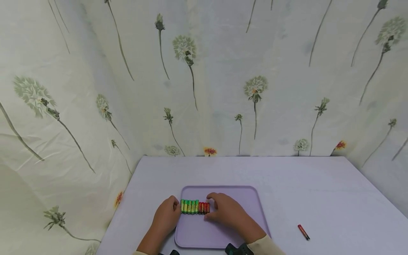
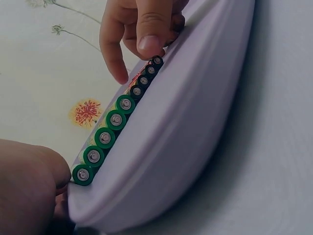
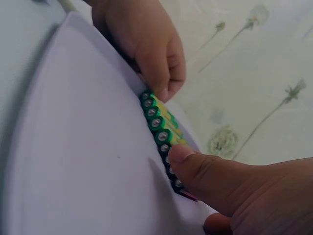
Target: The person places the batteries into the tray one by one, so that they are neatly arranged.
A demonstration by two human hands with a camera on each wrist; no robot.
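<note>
A row of several green-and-yellow batteries [image 1: 190, 207] and several thinner red-and-black batteries [image 1: 204, 208] lies side by side on a lilac tray [image 1: 220, 241]. At the row's left end, my left hand [image 1: 166, 214] rests with curled fingers against the outermost green battery [image 2: 83, 175]. My right hand [image 1: 230, 214] is at the red end, thumb and index finger spread apart on either side of the last battery. In the left wrist view, the right thumb [image 2: 149, 45] is beside the end red battery; whether it touches is unclear.
One more red-and-black battery [image 1: 304, 232] lies on the white table [image 1: 287, 191], right of the tray. A curtain with a dandelion print [image 1: 223, 71] hangs behind the table and along its sides.
</note>
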